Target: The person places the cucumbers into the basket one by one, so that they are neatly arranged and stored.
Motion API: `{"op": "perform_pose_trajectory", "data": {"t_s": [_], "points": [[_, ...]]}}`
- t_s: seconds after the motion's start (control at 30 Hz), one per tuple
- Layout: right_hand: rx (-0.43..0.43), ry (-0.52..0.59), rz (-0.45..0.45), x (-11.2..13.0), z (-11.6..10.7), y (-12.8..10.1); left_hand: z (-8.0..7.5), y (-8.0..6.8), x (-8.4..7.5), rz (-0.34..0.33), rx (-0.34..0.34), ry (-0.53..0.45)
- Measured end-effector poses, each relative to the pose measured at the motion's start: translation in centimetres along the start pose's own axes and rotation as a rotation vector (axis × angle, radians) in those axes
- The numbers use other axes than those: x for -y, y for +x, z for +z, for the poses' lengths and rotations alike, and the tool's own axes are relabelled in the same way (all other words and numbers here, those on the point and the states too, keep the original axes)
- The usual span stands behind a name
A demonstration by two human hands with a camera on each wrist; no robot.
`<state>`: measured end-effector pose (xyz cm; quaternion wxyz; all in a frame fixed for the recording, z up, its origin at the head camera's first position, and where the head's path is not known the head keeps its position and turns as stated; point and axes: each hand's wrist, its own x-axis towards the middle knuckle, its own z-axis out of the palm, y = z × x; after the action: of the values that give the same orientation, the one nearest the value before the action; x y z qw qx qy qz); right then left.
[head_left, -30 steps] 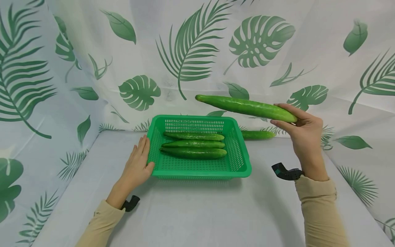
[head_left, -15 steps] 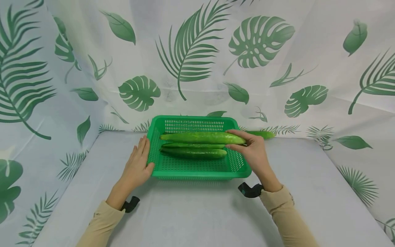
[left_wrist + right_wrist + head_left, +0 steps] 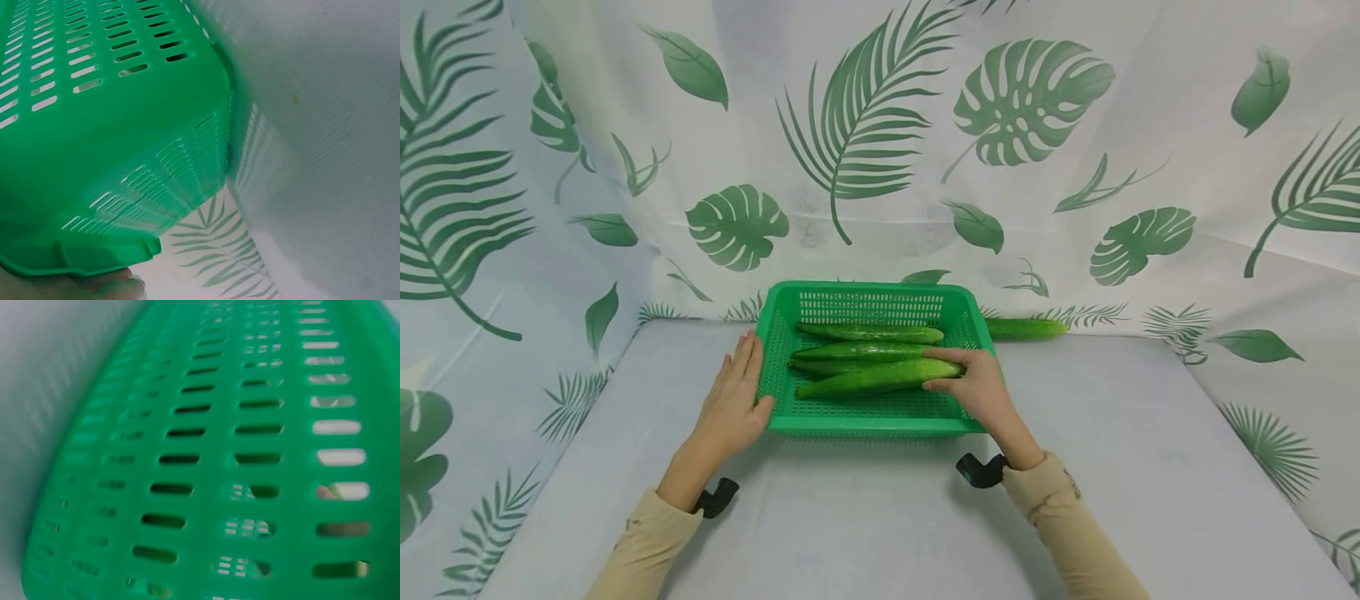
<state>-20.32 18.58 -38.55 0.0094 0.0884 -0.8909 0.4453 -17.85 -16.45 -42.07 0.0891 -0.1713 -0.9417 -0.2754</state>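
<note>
The right hand is gripping a cucumber lying inside the green basket on the counter, while the left hand, fingers flat, is resting against the basket's side.

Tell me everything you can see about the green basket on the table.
The green basket is a shallow rectangular tray of what looks like plastic, with slotted walls and floor and a solid, out-turned rim. It sits flat on the cloth-covered table, near the middle. Four cucumbers lie lengthwise inside it. The left hand rests against its left wall, and the right hand reaches over its right side, holding the nearest cucumber.
</note>
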Motion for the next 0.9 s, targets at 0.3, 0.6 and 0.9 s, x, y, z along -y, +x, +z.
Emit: {"op": "perform_pose_trajectory", "data": {"t_s": [0.3, 0.6, 0.9], "points": [[0.095, -0.183, 0.044, -0.41, 0.19, 0.53, -0.03, 0.0, -0.06, -0.001, 0.002, -0.003], [0.214, -0.282, 0.088, -0.42, 0.74, 0.64, -0.13, -0.03, -0.03, -0.003, 0.005, 0.0], [0.217, -0.326, 0.111, -0.06, 0.84, 0.46, 0.02, -0.04, 0.02, -0.003, 0.004, -0.001]]}}
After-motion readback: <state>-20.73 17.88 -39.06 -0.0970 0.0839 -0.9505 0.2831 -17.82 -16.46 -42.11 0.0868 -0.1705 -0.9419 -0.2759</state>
